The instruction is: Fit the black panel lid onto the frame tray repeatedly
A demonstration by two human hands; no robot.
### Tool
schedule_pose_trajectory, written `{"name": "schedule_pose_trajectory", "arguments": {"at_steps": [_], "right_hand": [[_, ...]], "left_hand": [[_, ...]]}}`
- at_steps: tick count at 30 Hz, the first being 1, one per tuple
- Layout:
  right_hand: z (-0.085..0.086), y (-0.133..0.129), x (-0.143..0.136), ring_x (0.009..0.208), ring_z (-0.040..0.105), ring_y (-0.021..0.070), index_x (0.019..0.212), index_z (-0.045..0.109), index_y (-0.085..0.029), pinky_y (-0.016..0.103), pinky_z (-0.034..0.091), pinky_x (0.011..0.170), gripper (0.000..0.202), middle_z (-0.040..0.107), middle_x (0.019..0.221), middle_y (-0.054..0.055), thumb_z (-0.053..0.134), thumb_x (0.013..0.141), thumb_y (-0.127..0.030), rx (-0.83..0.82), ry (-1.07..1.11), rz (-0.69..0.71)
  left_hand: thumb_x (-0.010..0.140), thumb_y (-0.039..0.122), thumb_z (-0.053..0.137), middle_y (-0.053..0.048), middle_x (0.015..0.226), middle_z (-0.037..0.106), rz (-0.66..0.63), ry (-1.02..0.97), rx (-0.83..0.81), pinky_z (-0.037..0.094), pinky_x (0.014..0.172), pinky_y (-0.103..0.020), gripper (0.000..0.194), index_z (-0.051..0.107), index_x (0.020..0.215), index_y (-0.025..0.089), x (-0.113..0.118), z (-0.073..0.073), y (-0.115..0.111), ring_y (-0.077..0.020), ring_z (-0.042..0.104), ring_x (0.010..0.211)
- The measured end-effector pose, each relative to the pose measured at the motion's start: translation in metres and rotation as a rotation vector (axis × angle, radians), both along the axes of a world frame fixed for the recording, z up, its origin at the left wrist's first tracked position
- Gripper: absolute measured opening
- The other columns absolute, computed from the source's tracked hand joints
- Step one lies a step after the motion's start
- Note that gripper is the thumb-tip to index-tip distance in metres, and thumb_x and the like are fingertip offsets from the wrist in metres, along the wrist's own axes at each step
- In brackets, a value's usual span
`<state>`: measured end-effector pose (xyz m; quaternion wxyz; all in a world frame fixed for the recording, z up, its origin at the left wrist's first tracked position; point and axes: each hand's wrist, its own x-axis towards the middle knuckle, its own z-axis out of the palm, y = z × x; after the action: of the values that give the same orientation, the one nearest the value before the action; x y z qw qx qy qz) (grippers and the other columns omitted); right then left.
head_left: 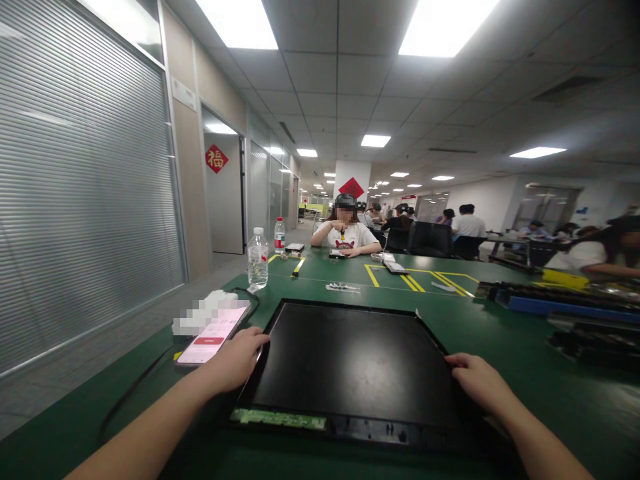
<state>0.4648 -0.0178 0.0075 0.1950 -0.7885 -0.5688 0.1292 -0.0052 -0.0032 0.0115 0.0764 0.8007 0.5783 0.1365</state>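
A large black display panel (360,360) lies before me on the green table, its dark screen facing up. Along its near edge runs a narrow green circuit board (280,419). My left hand (245,353) grips the panel's left edge, fingers over the frame. On the opposite side my right hand (475,377) is closed on the right edge, the thumb on top and the other fingers mostly hidden beneath. Beside my left forearm rests a phone (213,340) with a lit pink screen.
Behind the phone stands a clear water bottle (258,260); another bottle (279,237) is farther back. A co-worker (345,230) sits across the green table (310,277), holding a tool over a small device. Dark strips and a blue bar (540,305) lie at right.
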Motion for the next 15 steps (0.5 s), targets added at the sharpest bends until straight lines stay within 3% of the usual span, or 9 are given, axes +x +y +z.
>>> {"name": "schedule_pose_trajectory", "arguments": {"at_steps": [9, 15], "right_hand": [[0.0047, -0.0022, -0.0037, 0.096, 0.06, 0.022, 0.101, 0.066, -0.012, 0.026, 0.045, 0.076, 0.039, 0.066, 0.104, 0.01, 0.046, 0.068, -0.018, 0.001, -0.06, 0.005], [0.0102, -0.0054, -0.0067, 0.087, 0.063, 0.0212, 0.091, 0.068, -0.017, 0.026, 0.045, 0.071, 0.032, 0.069, 0.094, 0.007, 0.047, 0.068, -0.024, 0.025, -0.053, 0.002]], "left_hand": [[0.074, 0.008, 0.037, -0.009, 0.118, 0.055, 0.059, -0.004, 0.029, 0.036, 0.096, -0.034, 0.044, 0.058, 0.111, 0.017, 0.0024, -0.0062, 0.0009, -0.0218, 0.05, 0.11], [0.076, 0.01, 0.035, -0.014, 0.126, 0.05, 0.104, -0.002, 0.037, 0.036, 0.097, -0.036, 0.05, 0.046, 0.125, 0.011, 0.0037, -0.0076, 0.0001, -0.023, 0.046, 0.117]]}}
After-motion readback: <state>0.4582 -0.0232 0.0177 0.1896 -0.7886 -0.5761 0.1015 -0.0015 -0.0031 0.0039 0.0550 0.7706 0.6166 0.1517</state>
